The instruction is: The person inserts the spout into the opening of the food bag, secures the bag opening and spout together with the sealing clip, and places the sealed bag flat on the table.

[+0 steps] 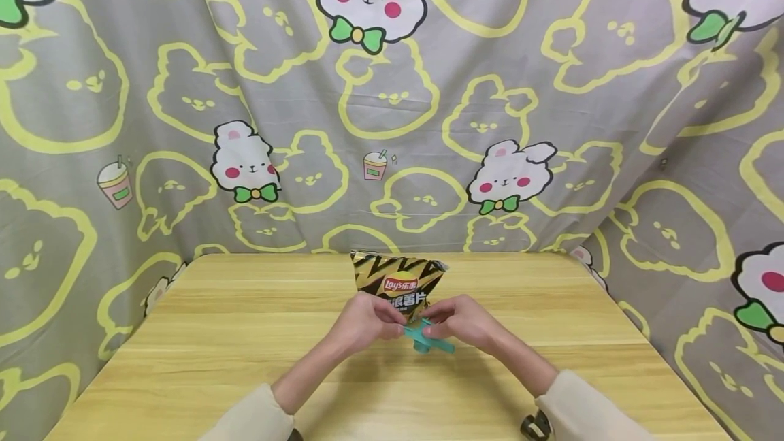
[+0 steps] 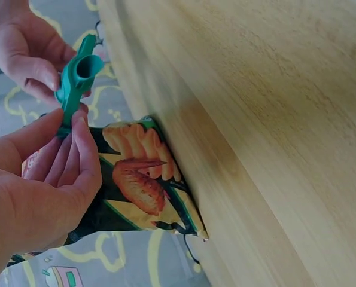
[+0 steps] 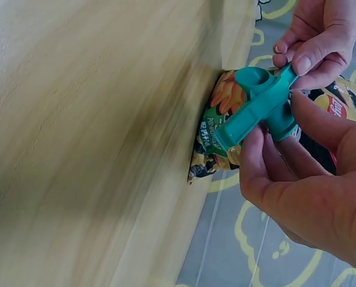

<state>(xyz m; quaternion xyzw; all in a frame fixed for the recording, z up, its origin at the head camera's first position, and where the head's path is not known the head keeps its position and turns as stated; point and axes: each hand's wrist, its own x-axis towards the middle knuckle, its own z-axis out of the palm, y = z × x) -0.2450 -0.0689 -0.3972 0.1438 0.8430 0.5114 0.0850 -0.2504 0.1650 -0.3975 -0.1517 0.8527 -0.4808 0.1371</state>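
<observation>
A teal plastic bag clip with a round pouring spout (image 1: 422, 344) is held between both hands above the table. My left hand (image 1: 367, 320) pinches one end of it between thumb and fingertips. On the other side, my right hand (image 1: 464, 322) grips its body with thumb and curled fingers. The open tube of the spout faces out in the right wrist view, beside the clip's long bar (image 3: 240, 125). Just behind the hands stands a black and gold Lay's chip bag (image 1: 373, 269), upright, its lower part partly covered by the fingers.
The wooden table (image 1: 245, 359) spreads out around the hands. Behind it and along both sides hangs a grey curtain (image 1: 392, 155) with cartoon animals. A dark wrist device (image 1: 535, 425) shows by the right sleeve.
</observation>
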